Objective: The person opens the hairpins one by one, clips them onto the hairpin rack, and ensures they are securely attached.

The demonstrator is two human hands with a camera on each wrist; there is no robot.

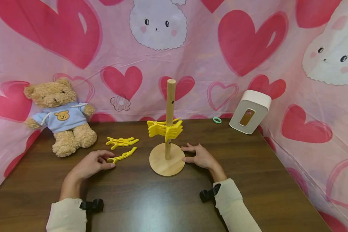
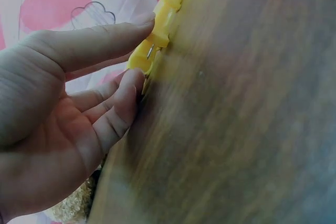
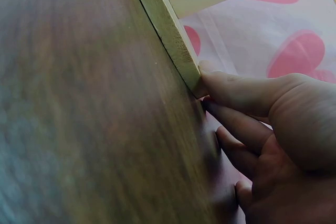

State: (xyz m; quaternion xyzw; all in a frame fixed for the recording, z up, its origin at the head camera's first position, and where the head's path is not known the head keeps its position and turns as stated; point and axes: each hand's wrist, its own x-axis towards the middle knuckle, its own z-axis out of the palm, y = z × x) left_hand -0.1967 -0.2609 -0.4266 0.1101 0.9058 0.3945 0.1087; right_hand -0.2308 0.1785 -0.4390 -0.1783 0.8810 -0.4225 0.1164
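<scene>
A yellow alligator hair clip [image 1: 123, 155] lies on the table at centre left. My left hand [image 1: 94, 163] pinches its handle end between thumb and fingers; up close in the left wrist view, the clip [image 2: 165, 19] shows a small metal spring. Just behind it lie more yellow clips [image 1: 121, 142], close together. A wooden stand with a round base [image 1: 159, 161] and an upright post [image 1: 170, 103] stands in the middle, with several yellow clips [image 1: 162, 129] clustered around the post. At the base's right edge my right hand [image 1: 201, 157] touches the rim [image 3: 184, 59] with thumb and fingertips.
A teddy bear [image 1: 62, 117] in a blue hoodie sits at the back left. To the back right are a white box-shaped object [image 1: 252, 111] with an oval window and a small green ring [image 1: 217, 120]. Pink heart-patterned cloth [image 1: 197, 64] hangs behind the brown table [image 1: 150, 206].
</scene>
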